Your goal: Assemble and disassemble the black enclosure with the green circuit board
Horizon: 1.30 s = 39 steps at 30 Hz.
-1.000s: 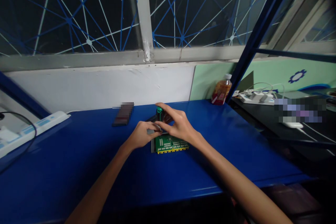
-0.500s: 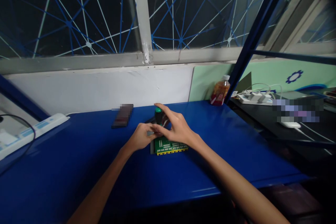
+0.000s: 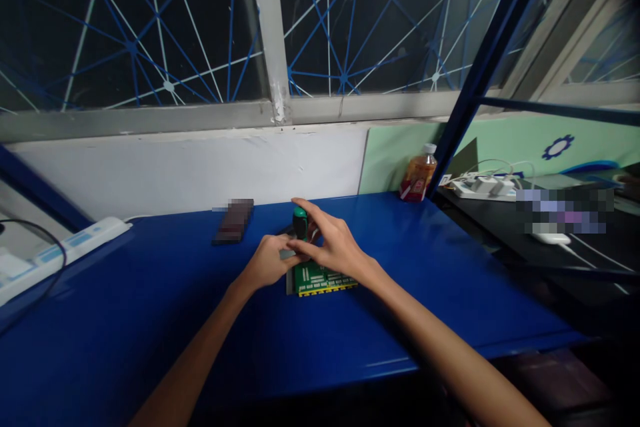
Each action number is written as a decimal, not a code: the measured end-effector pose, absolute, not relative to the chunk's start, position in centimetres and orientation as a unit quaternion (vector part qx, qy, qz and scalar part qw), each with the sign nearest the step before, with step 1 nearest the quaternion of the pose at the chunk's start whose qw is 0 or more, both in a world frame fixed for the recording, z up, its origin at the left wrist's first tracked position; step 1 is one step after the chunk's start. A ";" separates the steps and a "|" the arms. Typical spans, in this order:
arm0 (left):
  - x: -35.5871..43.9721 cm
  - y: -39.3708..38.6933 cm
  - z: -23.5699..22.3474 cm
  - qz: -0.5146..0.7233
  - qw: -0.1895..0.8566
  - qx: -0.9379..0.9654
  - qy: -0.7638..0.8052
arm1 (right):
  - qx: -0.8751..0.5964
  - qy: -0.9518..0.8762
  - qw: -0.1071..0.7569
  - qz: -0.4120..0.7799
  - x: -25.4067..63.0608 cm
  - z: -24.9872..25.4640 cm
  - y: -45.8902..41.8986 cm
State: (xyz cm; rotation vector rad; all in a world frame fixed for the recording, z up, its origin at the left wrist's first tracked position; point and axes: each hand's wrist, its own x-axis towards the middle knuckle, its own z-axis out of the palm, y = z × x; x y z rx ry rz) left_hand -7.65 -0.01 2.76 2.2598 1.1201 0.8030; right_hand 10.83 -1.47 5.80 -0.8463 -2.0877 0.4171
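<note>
We had one screwdriver (image 3: 300, 221) upright, right hand's (image 3: 339, 241) thumb and fingers around it; one green board (image 3: 317, 280) at 5 o'clock. Left hand (image 3: 270, 260) at 8 (fingertips hidden, couldn't tell grip).

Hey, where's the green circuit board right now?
In the head view, the green circuit board is just below centre on the blue table, partly covered by the right hand.

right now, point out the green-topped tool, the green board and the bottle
green-topped tool (image 3: 301, 221): head view, on its handle
green board (image 3: 320, 278): head view, on its uncovered face
bottle (image 3: 419, 177): head view, on its body
</note>
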 end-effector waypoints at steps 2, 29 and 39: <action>-7.7 0.0 2.8 0.292 0.250 0.829 0.406 | -0.329 -0.833 0.413 0.167 10.8 6.0 -1.7; -7.7 0.0 3.0 0.288 0.266 0.841 0.372 | -0.336 -0.834 0.407 0.162 11.2 6.2 -1.7; -7.7 0.1 2.5 0.291 0.240 0.832 0.406 | -0.350 -0.826 0.413 0.157 11.2 6.0 -1.6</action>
